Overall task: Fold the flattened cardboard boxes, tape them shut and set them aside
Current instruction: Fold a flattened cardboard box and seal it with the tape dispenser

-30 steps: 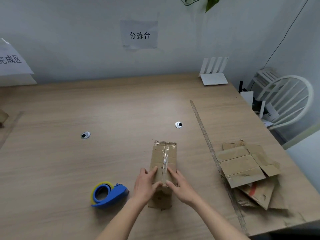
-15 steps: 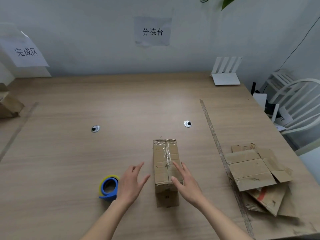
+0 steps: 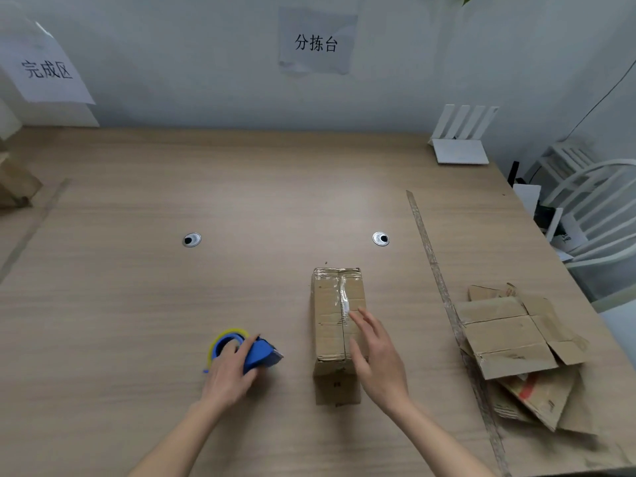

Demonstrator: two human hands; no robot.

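Now you're at the taping step, judging by the layout: the box (image 3: 339, 325) is folded up at lower centre of the frame, a clear tape strip running along its far top seam, near half looks untaped. Your left hand (image 3: 230, 371), lower left of centre, is curled over the blue dispenser (image 3: 253, 351), fingers wrapped on its body and gripping it where it sits on the table (image 3: 137, 304); whether it's lifted off the wood, can't tell. Your right hand (image 3: 377, 354) sits at the box's right top edge, fingers straight and spread, holding nothing, seemingly steadying the box; firm contact can't be confirmed.

Next move, likely: bring the dispenser over to the box's near end, and keep the right hand flat on the flaps so the seam stays shut. Pull straight along the seam.

Right of the box, past a tape line on the table, the flat boxes (image 3: 516, 342) are piled, still waiting. Further back, upper left edge, there's a brown box (image 3: 17, 184), under the sign (image 3: 46, 68).
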